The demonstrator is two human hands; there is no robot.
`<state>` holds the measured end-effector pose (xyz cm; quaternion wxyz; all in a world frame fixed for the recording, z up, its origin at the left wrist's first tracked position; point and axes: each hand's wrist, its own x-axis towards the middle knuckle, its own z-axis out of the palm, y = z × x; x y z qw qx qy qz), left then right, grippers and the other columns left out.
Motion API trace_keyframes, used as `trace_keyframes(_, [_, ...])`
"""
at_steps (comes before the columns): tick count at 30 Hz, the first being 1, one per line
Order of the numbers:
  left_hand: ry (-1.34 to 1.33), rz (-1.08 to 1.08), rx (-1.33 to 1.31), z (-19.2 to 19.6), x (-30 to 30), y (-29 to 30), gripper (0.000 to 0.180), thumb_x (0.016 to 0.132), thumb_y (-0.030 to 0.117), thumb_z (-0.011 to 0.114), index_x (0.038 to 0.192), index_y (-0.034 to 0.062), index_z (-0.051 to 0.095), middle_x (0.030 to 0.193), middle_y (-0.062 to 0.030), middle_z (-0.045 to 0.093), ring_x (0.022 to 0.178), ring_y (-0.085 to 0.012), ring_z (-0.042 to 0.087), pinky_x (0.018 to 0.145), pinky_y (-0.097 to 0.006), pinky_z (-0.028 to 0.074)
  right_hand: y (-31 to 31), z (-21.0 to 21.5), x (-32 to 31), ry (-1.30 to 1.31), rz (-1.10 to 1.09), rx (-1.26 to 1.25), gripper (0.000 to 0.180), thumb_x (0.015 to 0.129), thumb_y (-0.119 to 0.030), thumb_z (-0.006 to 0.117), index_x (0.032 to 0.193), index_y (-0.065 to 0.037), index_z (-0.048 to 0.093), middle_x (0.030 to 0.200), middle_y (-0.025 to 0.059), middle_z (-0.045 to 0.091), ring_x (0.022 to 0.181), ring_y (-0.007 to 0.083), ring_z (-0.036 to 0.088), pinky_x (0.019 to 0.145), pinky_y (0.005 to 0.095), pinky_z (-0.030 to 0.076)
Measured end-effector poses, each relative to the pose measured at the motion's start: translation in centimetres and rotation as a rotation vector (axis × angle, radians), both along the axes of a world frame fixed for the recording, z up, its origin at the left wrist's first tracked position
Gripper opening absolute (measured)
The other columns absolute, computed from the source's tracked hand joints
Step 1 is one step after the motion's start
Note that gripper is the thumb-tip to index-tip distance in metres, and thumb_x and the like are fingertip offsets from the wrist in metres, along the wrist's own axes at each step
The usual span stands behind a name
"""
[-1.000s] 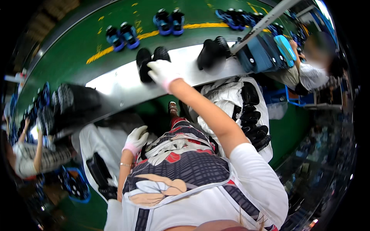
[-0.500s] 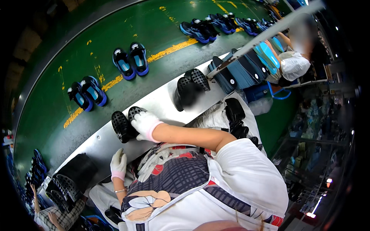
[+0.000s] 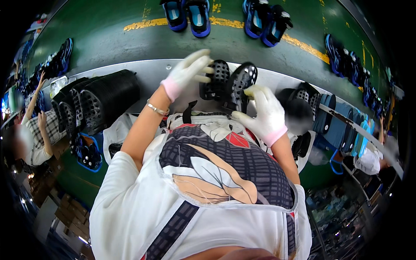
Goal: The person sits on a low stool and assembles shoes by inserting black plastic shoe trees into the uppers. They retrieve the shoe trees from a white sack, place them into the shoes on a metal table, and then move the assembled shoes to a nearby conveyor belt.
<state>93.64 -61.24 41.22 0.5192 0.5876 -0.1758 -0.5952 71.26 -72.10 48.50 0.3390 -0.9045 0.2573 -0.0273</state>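
Two black perforated shoes stand side by side on the grey metal ledge point(image 3: 143, 73) in front of me. My left hand point(image 3: 188, 71), in a white glove with a pink cuff, hovers with fingers spread at the left shoe point(image 3: 215, 80), slightly blurred. My right hand point(image 3: 265, 113), gloved the same way, curls its fingers around the near edge of the right shoe point(image 3: 241, 81). My patterned apron fills the lower middle of the view.
A row of stacked black shoes point(image 3: 102, 99) lies on the ledge to my left. More black shoes point(image 3: 299, 106) and blue soles point(image 3: 340, 125) sit to my right. Pairs of blue shoes point(image 3: 187, 15) ride the green belt point(image 3: 108, 41) beyond. Co-workers sit at far left point(image 3: 37, 130) and far right point(image 3: 372, 160).
My left hand rose from my lap to the left shoe. My right hand shifted from on top of the pair to the right shoe's near edge. The view swung round.
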Motion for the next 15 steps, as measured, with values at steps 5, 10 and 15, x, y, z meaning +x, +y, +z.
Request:
trace_keyframes(5, [0.722, 0.067, -0.107, -0.6, 0.3, -2.7, 0.053, 0.094, 0.045, 0.050, 0.128, 0.0048, 0.048, 0.110, -0.0103, 0.061, 0.099, -0.0186, 0.060, 0.090, -0.035, 0.048, 0.3, -0.9, 6.2, -0.254, 0.054, 0.117, 0.051, 0.066, -0.024, 0.077, 0.109, -0.004, 0.057, 0.109, 0.0157, 0.058, 0.101, 0.0325, 0.056, 0.085, 0.0381, 0.047])
trace_keyframes(10, [0.384, 0.464, -0.044, -3.3, 2.8, -3.5, 0.033, 0.088, 0.038, 0.060, 0.104, 0.0094, 0.058, 0.082, -0.0014, 0.058, 0.072, -0.0127, 0.057, 0.065, -0.027, 0.049, 0.0, -2.4, 11.4, 0.084, -0.106, 0.245, 0.048, 0.080, -0.041, 0.064, 0.109, -0.003, 0.058, 0.096, 0.0172, 0.061, 0.085, 0.0327, 0.061, 0.079, 0.0398, 0.048])
trace_keyframes(15, [0.204, 0.654, -0.044, -3.1, 5.6, -4.8, 0.033, 0.087, 0.036, 0.063, 0.106, 0.0099, 0.057, 0.086, -0.0005, 0.058, 0.075, -0.0119, 0.057, 0.067, -0.028, 0.047, -0.9, -4.9, 16.1, 0.238, 0.014, 0.002, 0.044, 0.084, -0.047, 0.057, 0.093, -0.004, 0.057, 0.093, 0.0194, 0.062, 0.084, 0.0383, 0.061, 0.076, 0.0454, 0.049])
